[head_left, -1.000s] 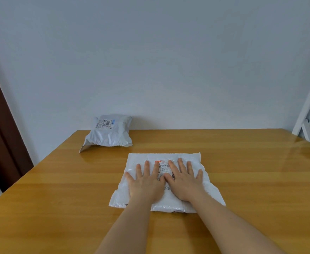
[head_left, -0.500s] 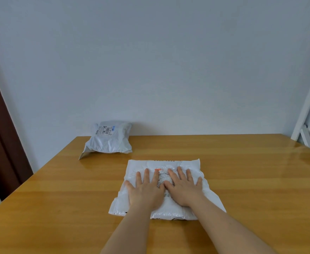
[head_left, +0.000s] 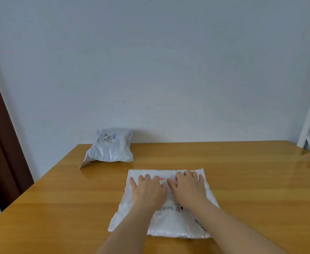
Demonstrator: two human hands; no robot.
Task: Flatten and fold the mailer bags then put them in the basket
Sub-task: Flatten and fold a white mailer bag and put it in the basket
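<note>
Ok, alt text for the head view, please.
Both hands, left hand and right hand, press flat on a white mailer bag lying on a wooden table. A second, puffy grey mailer bag sits at the table's far left, by the wall.

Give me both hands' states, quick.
Left hand: open, pressing flat on the white mailer bag.
Right hand: open, pressing the same bag.

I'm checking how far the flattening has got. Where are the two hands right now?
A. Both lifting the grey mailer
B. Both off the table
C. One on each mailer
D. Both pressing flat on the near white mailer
D: the left hand and right hand lie side by side, fingers spread, on the white mailer; the grey mailer sits untouched near the wall.
</note>
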